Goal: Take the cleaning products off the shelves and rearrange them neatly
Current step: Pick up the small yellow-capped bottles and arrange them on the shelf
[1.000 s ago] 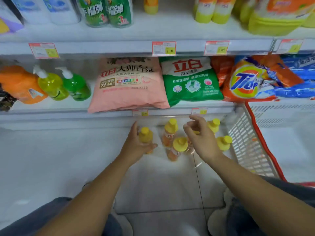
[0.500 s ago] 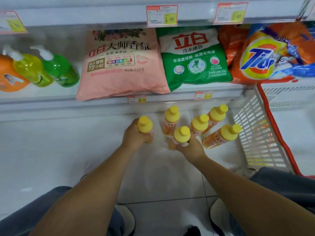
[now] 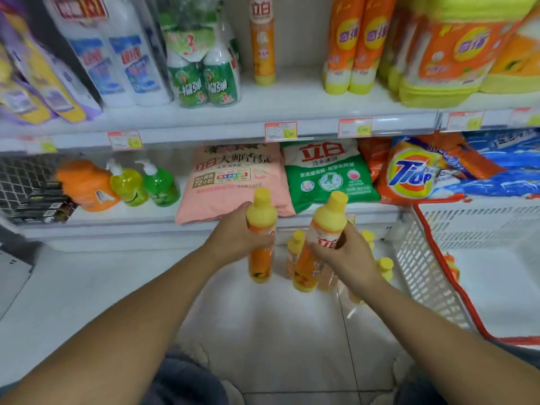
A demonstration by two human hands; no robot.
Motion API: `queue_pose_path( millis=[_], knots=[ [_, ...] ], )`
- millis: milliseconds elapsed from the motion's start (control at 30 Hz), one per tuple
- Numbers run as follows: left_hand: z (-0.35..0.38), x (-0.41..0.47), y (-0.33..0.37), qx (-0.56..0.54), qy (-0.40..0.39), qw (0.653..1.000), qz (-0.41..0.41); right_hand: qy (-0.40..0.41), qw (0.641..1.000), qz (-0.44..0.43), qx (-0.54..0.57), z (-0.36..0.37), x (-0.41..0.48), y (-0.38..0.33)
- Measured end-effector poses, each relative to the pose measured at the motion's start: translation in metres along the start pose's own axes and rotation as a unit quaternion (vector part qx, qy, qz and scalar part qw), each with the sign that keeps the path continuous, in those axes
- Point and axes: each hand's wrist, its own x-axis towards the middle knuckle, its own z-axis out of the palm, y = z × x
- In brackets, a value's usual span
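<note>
**Two orange bottles in hand, more waiting on the floor**

Closest in, two bare forearms stretch out over the pale tiled floor [image 3: 263, 331]. The left grip [image 3: 233, 241] is wrapped round the middle of the first orange bottle [image 3: 261, 217], which has a yellow cap and is held upright, off the floor. The right grip [image 3: 347, 258] is curled round the second orange bottle [image 3: 327, 220], and that one is tilted, cap leaning right.

Just behind and below, the floor bottles [image 3: 295, 248] stand in a cluster. One shows between the two held bottles, and others are partly hidden past the right wrist. Beside them on the right sits a white slatted basket [image 3: 423, 273] with a red rim.

Further back, the lower shelf [image 3: 131, 213] carries a pink detergent bag [image 3: 233, 176], a green detergent bag [image 3: 327, 171] and a Tide bag [image 3: 412, 171]. Off to the left are two pump bottles [image 3: 159, 185] and an orange jug [image 3: 87, 185].

Up top, a lone tall orange bottle [image 3: 263, 39] stands on the upper shelf [image 3: 292, 103], between a green twin pack [image 3: 204, 77] and a pair of orange bottles [image 3: 350, 45].
</note>
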Motion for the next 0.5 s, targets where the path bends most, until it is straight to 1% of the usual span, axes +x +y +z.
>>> queue_pose_path(
  millis=[133, 267, 433, 500],
  knots=[
    [-0.042, 0.006, 0.068, -0.002, 0.059, 0.995, 0.086, 0.033, 0.996, -0.088, -0.006, -0.032, 0.021, -0.066],
    [-0.082, 0.021, 0.124, -0.07, 0.115, 0.982, 0.131, 0.066, 0.986, -0.156, 0.001, -0.06, 0.052, -0.129],
    [-0.113, 0.056, 0.158, -0.172, 0.2, 0.947, 0.181, 0.102, 0.963, -0.247, 0.017, -0.071, 0.105, -0.183],
    [-0.12, 0.077, 0.162, -0.21, 0.219, 0.933, 0.194, 0.108, 0.955, -0.275, 0.011, -0.069, 0.131, -0.197]
  ],
)
